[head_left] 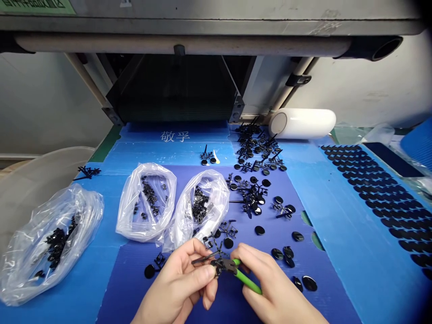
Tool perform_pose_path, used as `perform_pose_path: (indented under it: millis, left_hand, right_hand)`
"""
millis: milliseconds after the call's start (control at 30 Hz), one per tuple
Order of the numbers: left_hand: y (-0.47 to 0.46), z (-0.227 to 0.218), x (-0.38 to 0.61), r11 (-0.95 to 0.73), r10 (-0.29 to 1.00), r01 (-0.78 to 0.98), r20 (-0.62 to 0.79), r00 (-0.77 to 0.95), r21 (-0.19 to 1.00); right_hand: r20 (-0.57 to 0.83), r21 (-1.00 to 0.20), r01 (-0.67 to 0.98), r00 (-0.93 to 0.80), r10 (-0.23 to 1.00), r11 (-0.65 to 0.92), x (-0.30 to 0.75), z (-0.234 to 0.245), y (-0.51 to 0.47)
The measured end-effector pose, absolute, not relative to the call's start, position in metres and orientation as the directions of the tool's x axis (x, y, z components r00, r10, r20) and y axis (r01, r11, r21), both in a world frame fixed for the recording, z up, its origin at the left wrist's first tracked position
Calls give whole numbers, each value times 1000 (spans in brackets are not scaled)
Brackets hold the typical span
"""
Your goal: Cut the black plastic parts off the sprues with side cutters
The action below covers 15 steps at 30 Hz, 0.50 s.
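Our left grip (184,284) pinches and partly hides a black plastic piece (218,263). Our right grip (270,278) holds green cutters (248,281) beside it, tips hard to see.

Count: 2 hands, one left hand (185,281), one right hand (270,279); 1 pair of green-handled cutters (249,282); 3 clear bags (125,216); 1 translucent tub (20,180); 1 white cylinder (310,123). Black sprues (251,194), black discs (309,283), flat black pieces in rows (381,194): many each, overlapping, no exact number.
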State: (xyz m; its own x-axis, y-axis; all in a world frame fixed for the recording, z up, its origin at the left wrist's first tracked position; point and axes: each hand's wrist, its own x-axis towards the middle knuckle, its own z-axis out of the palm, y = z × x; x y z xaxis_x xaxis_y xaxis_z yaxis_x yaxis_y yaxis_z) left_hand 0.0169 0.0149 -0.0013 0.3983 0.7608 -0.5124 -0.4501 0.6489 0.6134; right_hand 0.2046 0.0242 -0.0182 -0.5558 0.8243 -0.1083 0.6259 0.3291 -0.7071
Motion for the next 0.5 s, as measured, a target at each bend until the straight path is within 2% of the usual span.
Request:
perform_pose_path:
  millis: [133,233,367,500]
  left_hand:
    - [26,0,13,621,784,-453,-498,371,640]
    - [41,-1,11,548,836,-418,-455,307,725]
    - [71,-8,8,370,928,-153,-358,101,916]
    - [93,-16,7,251,967,69,-248,-55,965]
  right_hand:
    - [-112,-673,655,-549,828,343,198,-16,33]
    - [-171,-645,709,-499,850,286,195,-16,38]
    - [-211,-620,766,-371,904,170,201,-18,42]
    - [-191,-645,754,-318,929,126,208,-16,47]
